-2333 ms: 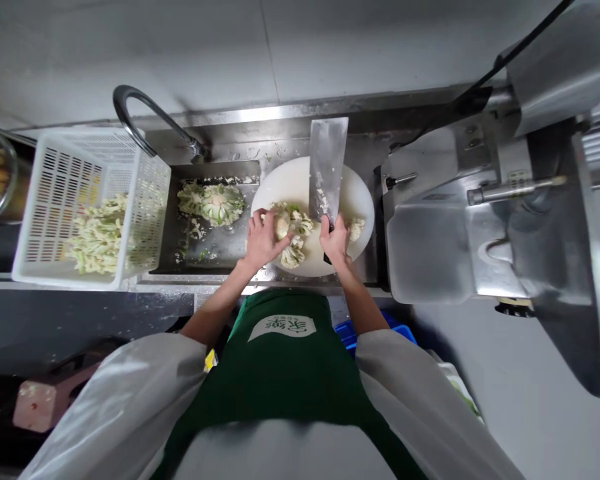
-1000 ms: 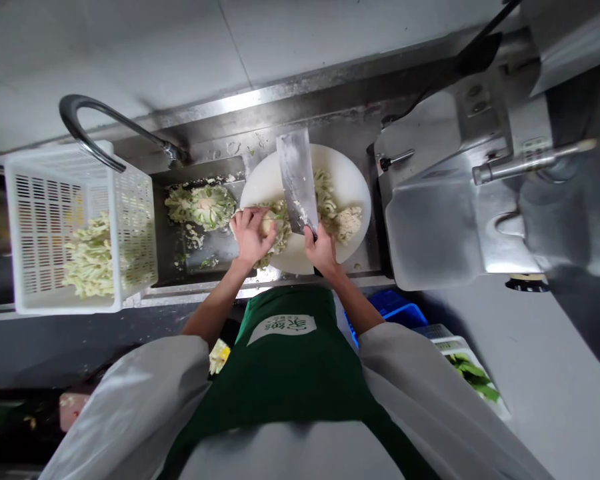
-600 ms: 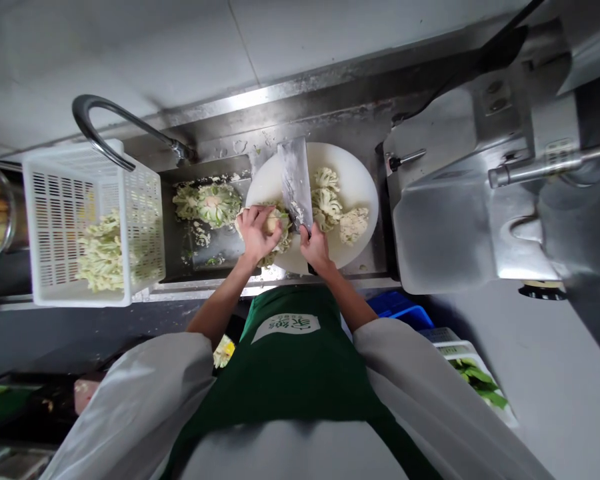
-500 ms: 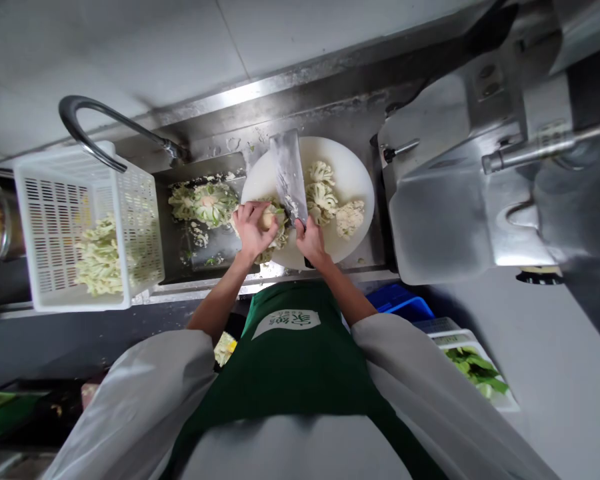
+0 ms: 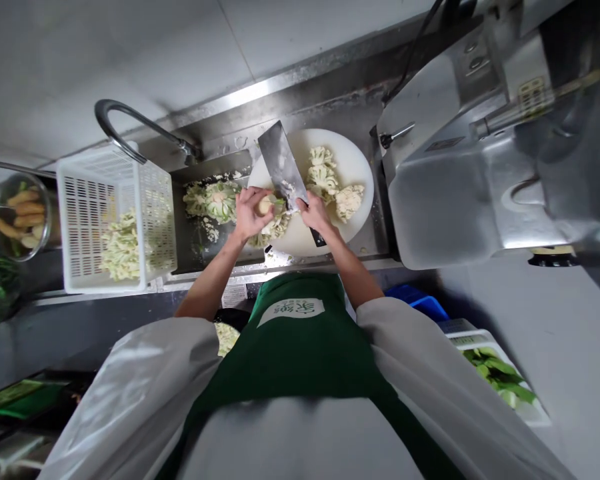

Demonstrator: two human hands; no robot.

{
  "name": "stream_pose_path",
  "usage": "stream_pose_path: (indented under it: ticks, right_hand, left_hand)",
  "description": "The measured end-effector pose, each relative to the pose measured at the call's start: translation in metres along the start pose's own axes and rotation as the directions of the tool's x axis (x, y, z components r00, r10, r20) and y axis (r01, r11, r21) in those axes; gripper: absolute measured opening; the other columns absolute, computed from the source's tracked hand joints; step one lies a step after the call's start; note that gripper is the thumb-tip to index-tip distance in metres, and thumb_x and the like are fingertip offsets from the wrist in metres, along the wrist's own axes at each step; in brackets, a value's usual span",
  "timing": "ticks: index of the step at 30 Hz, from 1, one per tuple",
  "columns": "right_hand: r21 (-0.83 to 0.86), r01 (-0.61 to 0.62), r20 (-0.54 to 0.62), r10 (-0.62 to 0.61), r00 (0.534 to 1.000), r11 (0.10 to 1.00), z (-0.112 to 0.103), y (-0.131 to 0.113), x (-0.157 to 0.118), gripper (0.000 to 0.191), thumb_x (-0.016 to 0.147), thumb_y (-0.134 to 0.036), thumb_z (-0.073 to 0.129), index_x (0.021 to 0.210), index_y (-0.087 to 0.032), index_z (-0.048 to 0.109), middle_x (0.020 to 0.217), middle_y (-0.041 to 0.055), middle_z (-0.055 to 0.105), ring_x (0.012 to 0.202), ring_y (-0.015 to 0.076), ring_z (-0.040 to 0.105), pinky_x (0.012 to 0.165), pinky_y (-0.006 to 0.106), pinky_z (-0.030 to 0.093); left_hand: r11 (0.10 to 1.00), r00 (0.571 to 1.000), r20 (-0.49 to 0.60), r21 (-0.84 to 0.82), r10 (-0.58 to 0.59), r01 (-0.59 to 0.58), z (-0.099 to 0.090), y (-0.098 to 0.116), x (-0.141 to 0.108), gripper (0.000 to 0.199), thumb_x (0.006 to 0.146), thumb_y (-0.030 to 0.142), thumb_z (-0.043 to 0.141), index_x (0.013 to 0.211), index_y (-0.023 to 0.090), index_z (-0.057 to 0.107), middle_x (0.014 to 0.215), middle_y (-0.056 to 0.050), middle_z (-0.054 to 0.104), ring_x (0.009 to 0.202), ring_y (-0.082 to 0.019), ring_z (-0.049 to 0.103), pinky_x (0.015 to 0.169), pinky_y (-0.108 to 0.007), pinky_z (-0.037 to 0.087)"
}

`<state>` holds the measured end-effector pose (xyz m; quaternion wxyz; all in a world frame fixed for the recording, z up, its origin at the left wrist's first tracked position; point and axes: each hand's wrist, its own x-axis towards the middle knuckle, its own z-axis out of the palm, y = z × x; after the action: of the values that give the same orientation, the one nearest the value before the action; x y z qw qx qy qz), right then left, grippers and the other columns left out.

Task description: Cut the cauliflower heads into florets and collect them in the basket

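My left hand [image 5: 251, 212] has its fingers wrapped round a cauliflower head [image 5: 276, 225], its pale stem between thumb and fingers, at the left side of the round white cutting board [image 5: 353, 150]. My right hand [image 5: 315, 213] grips the handle of a wide cleaver [image 5: 283, 160]. The blade points up and to the left, right beside the held cauliflower, with white crumbs on its face. Cut cauliflower pieces [image 5: 323, 172] lie on the board right of the blade, along with a paler floret piece [image 5: 349, 202].
Left of the board, a sink basin [image 5: 237, 163] holds more cauliflower [image 5: 220, 200]. A white basket [image 5: 143, 257] with florets stands farther left, under a curved faucet [image 5: 115, 110]. A metal machine [image 5: 440, 213] borders the board's right side.
The cleaver has tilted further left, its handle swinging right. The held cauliflower and both hands have shifted slightly. The whole view has moved, showing more at the left.
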<state>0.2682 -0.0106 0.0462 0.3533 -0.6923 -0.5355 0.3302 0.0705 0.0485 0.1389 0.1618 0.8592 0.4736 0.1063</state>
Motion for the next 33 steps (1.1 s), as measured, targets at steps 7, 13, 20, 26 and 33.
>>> stream_pose_path:
  ticks: [7,13,20,26,33]
  right_hand:
    - [0.038,-0.102,-0.193,0.107,0.975,0.994,0.0,-0.01,-0.031,0.04,0.105,-0.052,0.036,0.102,-0.019,0.058,0.08,0.0105,0.065,0.079,0.0276,0.066,0.075,0.038,0.05]
    - [0.038,-0.109,-0.198,0.114,0.974,0.993,0.006,-0.021,-0.039,0.044,0.106,-0.055,0.033,0.105,-0.019,0.058,0.078,0.0095,0.065,0.076,0.027,0.066,0.072,0.037,0.049]
    - [0.039,-0.125,-0.193,0.13,0.973,0.991,0.003,-0.025,-0.038,0.04,0.106,-0.049,0.035,0.103,-0.018,0.058,0.077,0.0104,0.066,0.072,0.0266,0.065,0.069,0.036,0.048]
    - [0.059,-0.109,-0.262,0.121,0.957,0.992,-0.008,-0.023,-0.031,0.044,0.106,-0.053,0.033,0.099,-0.019,0.059,0.074,0.0088,0.064,0.07,0.0257,0.064,0.069,0.037,0.048]
    - [0.017,-0.087,-0.175,0.089,0.981,0.996,0.0,-0.044,-0.035,0.032,0.106,-0.044,0.04,0.101,-0.018,0.059,0.079,0.0109,0.068,0.074,0.0268,0.066,0.07,0.035,0.047]
  left_hand:
    - [0.96,0.942,-0.197,0.011,-0.272,0.279,0.013,0.036,-0.02,0.071,0.086,0.062,0.065,0.142,0.02,0.054,0.138,-0.022,0.048,0.135,-0.046,0.038,0.102,-0.062,0.039]
    - [0.964,0.942,-0.216,0.007,-0.258,0.266,0.025,0.032,-0.025,0.078,0.078,0.066,0.074,0.136,0.019,0.052,0.131,-0.021,0.052,0.132,-0.045,0.043,0.108,-0.065,0.036]
    - [0.981,0.956,-0.228,-0.095,-0.187,0.169,0.001,-0.013,-0.039,0.078,0.078,0.068,0.074,0.131,0.016,0.05,0.122,-0.016,0.057,0.121,-0.033,0.053,0.108,-0.056,0.041]
    - [0.961,0.954,-0.24,-0.251,-0.181,0.119,-0.002,-0.033,-0.061,0.083,0.083,0.075,0.064,0.135,0.016,0.038,0.122,-0.014,0.055,0.112,-0.025,0.061,0.096,-0.042,0.053]
    - [0.988,0.953,-0.271,-0.106,-0.135,0.109,-0.033,-0.046,-0.1,0.074,0.078,0.07,0.072,0.126,0.02,0.049,0.119,-0.013,0.054,0.113,-0.029,0.059,0.099,-0.048,0.053]
